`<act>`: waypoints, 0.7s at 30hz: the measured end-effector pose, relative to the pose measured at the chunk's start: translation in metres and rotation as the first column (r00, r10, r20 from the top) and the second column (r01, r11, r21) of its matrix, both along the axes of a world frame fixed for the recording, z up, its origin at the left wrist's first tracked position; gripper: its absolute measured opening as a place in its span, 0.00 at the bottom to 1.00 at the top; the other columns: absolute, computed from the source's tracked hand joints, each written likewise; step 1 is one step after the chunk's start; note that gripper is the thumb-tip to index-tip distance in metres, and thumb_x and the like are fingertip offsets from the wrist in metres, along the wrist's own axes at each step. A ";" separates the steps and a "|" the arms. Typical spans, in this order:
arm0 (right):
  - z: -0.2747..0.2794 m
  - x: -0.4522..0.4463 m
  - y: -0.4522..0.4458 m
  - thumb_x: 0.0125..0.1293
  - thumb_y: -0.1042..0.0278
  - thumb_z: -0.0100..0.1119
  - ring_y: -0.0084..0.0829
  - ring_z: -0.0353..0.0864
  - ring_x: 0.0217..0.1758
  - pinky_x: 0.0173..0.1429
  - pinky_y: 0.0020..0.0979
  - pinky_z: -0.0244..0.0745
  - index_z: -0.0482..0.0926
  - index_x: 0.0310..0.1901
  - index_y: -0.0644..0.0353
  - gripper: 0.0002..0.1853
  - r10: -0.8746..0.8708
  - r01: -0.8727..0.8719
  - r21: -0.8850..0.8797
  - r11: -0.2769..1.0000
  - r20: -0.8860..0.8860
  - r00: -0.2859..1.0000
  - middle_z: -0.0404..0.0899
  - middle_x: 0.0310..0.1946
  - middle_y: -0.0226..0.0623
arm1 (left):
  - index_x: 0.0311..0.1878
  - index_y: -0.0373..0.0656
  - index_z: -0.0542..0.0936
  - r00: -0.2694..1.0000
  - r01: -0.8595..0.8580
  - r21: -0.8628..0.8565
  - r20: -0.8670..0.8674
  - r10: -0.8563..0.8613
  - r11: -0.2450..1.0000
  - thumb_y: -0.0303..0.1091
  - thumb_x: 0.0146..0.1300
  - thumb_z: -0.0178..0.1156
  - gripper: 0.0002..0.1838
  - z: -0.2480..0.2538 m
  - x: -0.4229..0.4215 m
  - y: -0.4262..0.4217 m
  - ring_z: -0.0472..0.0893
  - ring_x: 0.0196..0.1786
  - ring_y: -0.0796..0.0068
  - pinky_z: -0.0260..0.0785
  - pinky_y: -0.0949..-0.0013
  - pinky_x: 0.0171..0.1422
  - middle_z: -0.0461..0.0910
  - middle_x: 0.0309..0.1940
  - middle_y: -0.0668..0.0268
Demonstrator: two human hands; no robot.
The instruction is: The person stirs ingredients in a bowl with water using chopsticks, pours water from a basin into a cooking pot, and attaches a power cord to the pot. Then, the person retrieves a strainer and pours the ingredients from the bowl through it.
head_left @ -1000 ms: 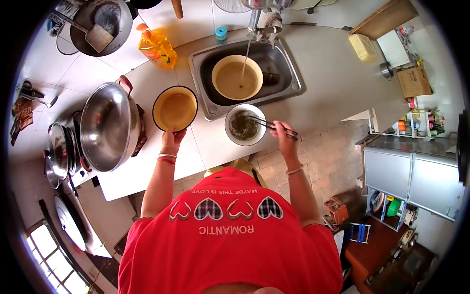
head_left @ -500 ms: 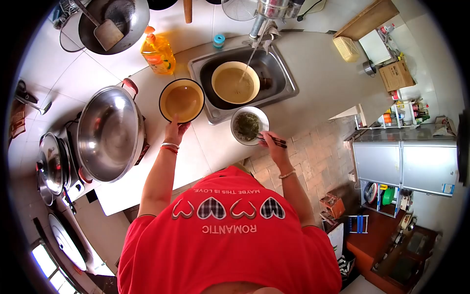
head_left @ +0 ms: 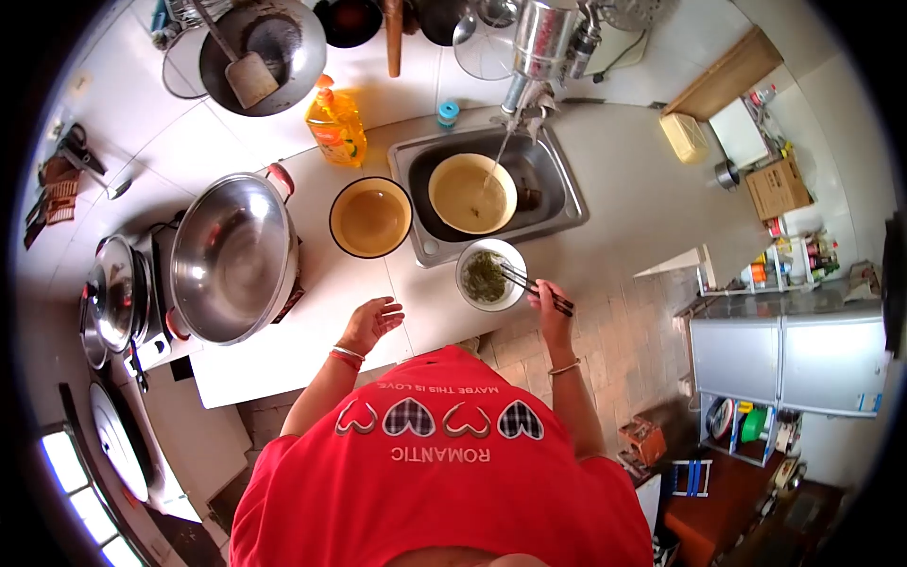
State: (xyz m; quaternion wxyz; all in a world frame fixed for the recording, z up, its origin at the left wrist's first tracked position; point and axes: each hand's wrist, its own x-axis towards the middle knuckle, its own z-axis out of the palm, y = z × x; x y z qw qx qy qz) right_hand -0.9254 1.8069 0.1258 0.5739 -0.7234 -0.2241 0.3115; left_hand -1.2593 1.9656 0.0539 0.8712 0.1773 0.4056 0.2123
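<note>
White, the bowl (head_left: 508, 254) holding greens (head_left: 483, 278) stood just in front of the sink (head_left: 430, 248), forward and left of the nearer right hand (head_left: 552, 306), which gripped dark chopsticks (head_left: 522, 281) slanting into it, while the left hand (head_left: 371, 325) was empty, loosely open.

Your left hand (head_left: 371, 326) is spread and free, your right hand (head_left: 551, 310) curled into a grip.
Your left forearm (head_left: 321, 389) angles up toward 1 o'clock; past the wrist (head_left: 350, 347) the hand turns further, its fingers (head_left: 385, 307) parted loosely and aimed around 2 o'clock. Your right forearm (head_left: 578, 402) rises between 11 and 12 o'clock, the wrist (head_left: 563, 357) nearly in line with it, thumb and fingers drawn together. Both arms reach forward, hands well apart, the right slightly farther out.
</note>
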 end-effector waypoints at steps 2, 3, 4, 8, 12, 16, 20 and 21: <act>-0.009 -0.003 0.013 0.70 0.64 0.53 0.24 0.83 0.38 0.40 0.24 0.79 0.79 0.47 0.66 0.14 0.115 -0.113 0.041 0.993 -0.061 0.991 0.82 0.37 0.38 | 0.55 0.30 0.69 0.996 -0.039 0.001 -0.085 0.039 0.999 0.32 0.68 0.47 0.17 0.002 0.005 -0.008 0.79 0.48 0.57 0.75 0.59 0.56 0.76 0.48 0.49; -0.007 -0.008 0.015 0.70 0.64 0.53 0.24 0.82 0.38 0.40 0.25 0.79 0.79 0.47 0.66 0.14 0.203 -0.197 0.061 0.978 -0.109 0.973 0.82 0.37 0.38 | 0.55 0.30 0.69 0.991 -0.041 -0.007 -0.131 0.040 0.999 0.32 0.68 0.48 0.17 0.000 0.010 -0.010 0.79 0.48 0.56 0.75 0.58 0.56 0.76 0.48 0.49; -0.006 -0.012 0.015 0.70 0.63 0.53 0.25 0.82 0.37 0.40 0.25 0.79 0.79 0.47 0.67 0.14 0.297 -0.287 0.085 0.954 -0.152 0.943 0.82 0.38 0.38 | 0.55 0.30 0.69 0.993 -0.036 0.002 -0.108 0.036 0.999 0.32 0.68 0.48 0.17 -0.002 0.012 -0.013 0.80 0.48 0.55 0.76 0.58 0.54 0.76 0.48 0.48; -0.020 0.028 0.004 0.71 0.64 0.51 0.25 0.82 0.36 0.40 0.26 0.79 0.78 0.46 0.68 0.15 0.318 -0.318 -0.007 0.948 0.049 0.947 0.82 0.39 0.40 | 0.54 0.32 0.70 0.995 -0.069 0.027 -0.068 0.071 0.997 0.34 0.68 0.50 0.17 0.006 0.024 -0.026 0.80 0.47 0.54 0.75 0.58 0.55 0.78 0.47 0.48; -0.039 0.029 0.027 0.71 0.63 0.50 0.26 0.82 0.33 0.39 0.26 0.78 0.76 0.48 0.69 0.16 0.287 -0.285 0.095 0.954 -0.010 0.958 0.82 0.38 0.41 | 0.55 0.31 0.70 0.987 -0.062 -0.025 -0.152 0.057 0.998 0.33 0.68 0.50 0.17 0.016 0.047 -0.038 0.81 0.47 0.55 0.77 0.58 0.54 0.78 0.46 0.48; -0.026 0.054 0.012 0.72 0.63 0.50 0.29 0.83 0.35 0.39 0.26 0.79 0.75 0.48 0.68 0.15 0.468 -0.474 -0.043 0.880 -0.105 0.878 0.82 0.39 0.44 | 0.55 0.29 0.68 0.989 -0.080 0.077 -0.121 0.089 0.994 0.32 0.68 0.50 0.18 0.034 0.061 -0.044 0.81 0.46 0.57 0.78 0.62 0.52 0.77 0.46 0.49; -0.039 0.079 0.019 0.71 0.63 0.50 0.29 0.83 0.33 0.38 0.27 0.80 0.76 0.47 0.67 0.15 0.299 -0.297 0.029 0.954 -0.070 0.952 0.82 0.38 0.44 | 0.57 0.31 0.68 0.981 -0.076 0.052 -0.174 0.084 0.996 0.32 0.67 0.50 0.19 0.025 0.067 -0.047 0.81 0.46 0.57 0.79 0.62 0.51 0.77 0.47 0.49; -0.044 0.073 0.025 0.71 0.62 0.51 0.29 0.83 0.32 0.37 0.27 0.80 0.76 0.47 0.67 0.14 0.338 -0.334 0.064 0.940 -0.048 0.940 0.82 0.38 0.44 | 0.57 0.31 0.69 0.980 -0.070 0.047 -0.183 0.077 0.996 0.31 0.67 0.50 0.18 0.020 0.068 -0.049 0.81 0.45 0.57 0.79 0.62 0.50 0.77 0.46 0.50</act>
